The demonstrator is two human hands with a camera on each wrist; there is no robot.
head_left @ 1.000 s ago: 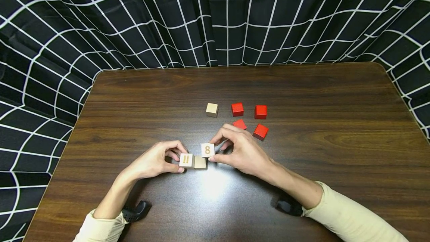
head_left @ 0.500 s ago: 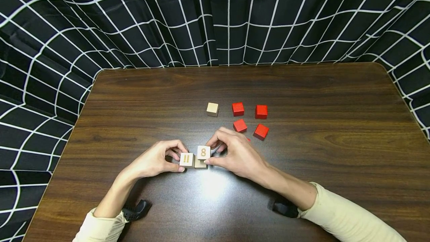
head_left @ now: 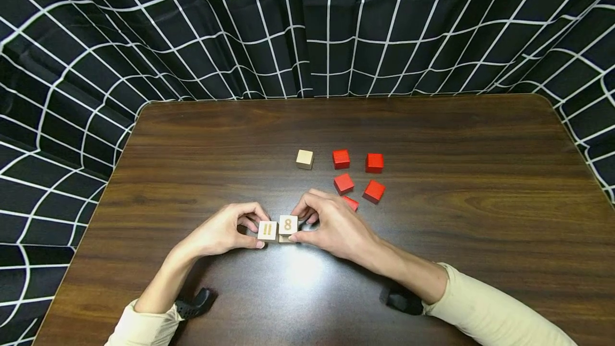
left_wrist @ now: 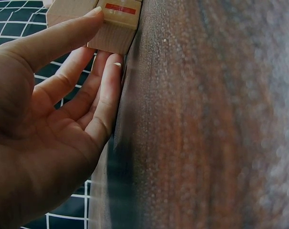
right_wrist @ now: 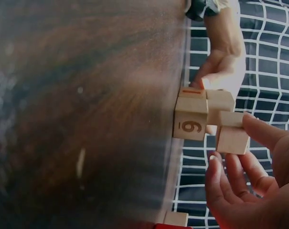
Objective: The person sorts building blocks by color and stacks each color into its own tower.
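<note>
bracing a two-high left stack [head_left: 267, 231] with the left hand [head_left: 221, 231], thumb to one side and fingers to the other, at a dark wooden table [head_left: 456, 175]. made up, in the right wrist view, of a bar-marked cube [right_wrist: 220, 107] atop a red-marked cube [right_wrist: 193, 92], and by all appearances fully set. pinching an 8-marked cube [head_left: 288, 225] between thumb and fingers of the right hand [head_left: 333, 226], just above a lower numbered cube [right_wrist: 189, 124] engraved with a 6 or a 9. judging by the gap in the right wrist view, not yet seated. counting the work in hand, seemingly three cubes down and one to settle, with the lower numbered cube already on the table close beside the red-marked cube. left loose beyond the hands: a pale cube [head_left: 305, 159] and five red cubes [head_left: 341, 159], one partly hidden behind the right hand, all apart from the stacking and apparently unused so far. showing no containers, with every loose piece lying directly on the wood. backed by a black curtain [head_left: 283, 31] gridded in white.
</note>
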